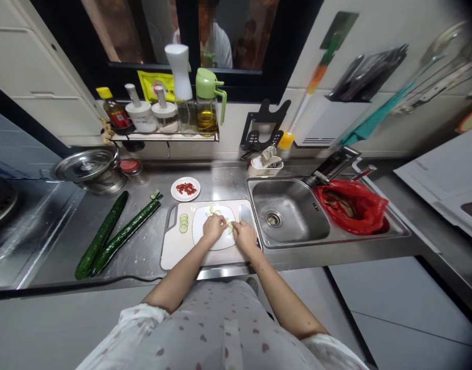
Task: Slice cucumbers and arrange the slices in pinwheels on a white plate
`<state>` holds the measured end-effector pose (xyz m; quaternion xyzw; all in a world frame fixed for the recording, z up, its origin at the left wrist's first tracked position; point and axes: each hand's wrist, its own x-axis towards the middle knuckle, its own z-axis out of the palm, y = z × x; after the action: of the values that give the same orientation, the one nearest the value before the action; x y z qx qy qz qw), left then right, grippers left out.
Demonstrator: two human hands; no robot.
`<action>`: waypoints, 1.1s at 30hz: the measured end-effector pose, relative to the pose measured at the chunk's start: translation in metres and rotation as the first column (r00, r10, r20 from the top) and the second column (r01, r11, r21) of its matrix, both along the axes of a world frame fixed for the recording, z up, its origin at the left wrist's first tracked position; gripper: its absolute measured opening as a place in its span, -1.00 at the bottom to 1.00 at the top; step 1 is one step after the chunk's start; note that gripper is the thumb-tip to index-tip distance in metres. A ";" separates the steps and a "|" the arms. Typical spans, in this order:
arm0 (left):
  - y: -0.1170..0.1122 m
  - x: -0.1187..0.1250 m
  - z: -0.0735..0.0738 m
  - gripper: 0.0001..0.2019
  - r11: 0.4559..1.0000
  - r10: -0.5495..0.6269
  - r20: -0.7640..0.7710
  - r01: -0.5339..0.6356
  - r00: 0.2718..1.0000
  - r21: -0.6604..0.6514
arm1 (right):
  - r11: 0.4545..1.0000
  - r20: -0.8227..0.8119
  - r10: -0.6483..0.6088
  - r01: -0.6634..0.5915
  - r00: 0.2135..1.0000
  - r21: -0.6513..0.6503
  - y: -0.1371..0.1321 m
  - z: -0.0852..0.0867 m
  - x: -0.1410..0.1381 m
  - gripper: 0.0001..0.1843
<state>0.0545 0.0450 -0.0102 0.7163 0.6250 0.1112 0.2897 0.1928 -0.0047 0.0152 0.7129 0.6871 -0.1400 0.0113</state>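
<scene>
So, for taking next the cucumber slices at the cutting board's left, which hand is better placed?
Probably the left hand: it is over the white plate, nearer to those cucumber slices. The right hand is farther, at the plate's right edge.

On my remote feed I list one white plate (223, 243), rounded-square in outline, lying flat on the pale cutting board (173, 253). Item two: thin, pale cucumber slices (216, 212) with green rims, some grouped near the plate's far edge, others toward its right side. Item three: an overlapping column of slices (183, 223) on the board, left of the plate.
</scene>
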 end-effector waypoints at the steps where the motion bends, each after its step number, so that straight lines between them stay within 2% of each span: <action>1: 0.000 0.000 0.000 -0.85 1.000 0.000 -0.002 0.000 1.000 -0.001 | 1.000 0.001 0.003 -0.003 1.000 -0.004 0.000 0.000 0.000 -0.62; 8: 0.000 0.000 -0.002 -0.85 1.000 0.004 -0.008 -0.004 1.000 -0.005 | 0.999 -0.014 -0.019 0.019 1.000 0.026 -0.001 -0.004 -0.002 -0.61; 13: 0.001 0.000 -0.003 -0.85 1.000 0.003 -0.010 -0.003 1.000 -0.007 | 0.999 -0.012 -0.042 0.042 0.999 -0.021 -0.001 -0.005 -0.001 -0.57; 28: -0.004 0.003 0.002 -0.85 1.000 -0.021 -0.062 0.022 0.998 0.021 | 1.000 -0.005 0.008 -0.008 1.000 0.004 -0.002 -0.003 -0.001 -0.61; 33: -0.006 0.005 0.004 -0.79 0.999 -0.031 -0.099 0.034 0.995 0.035 | 1.000 0.006 0.015 -0.015 1.000 0.005 0.002 -0.002 -0.003 -0.65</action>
<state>0.0596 0.0386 -0.0058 0.7362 0.6247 0.0823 0.2470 0.1897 -0.0023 0.0137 0.7080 0.6929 -0.1361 0.0127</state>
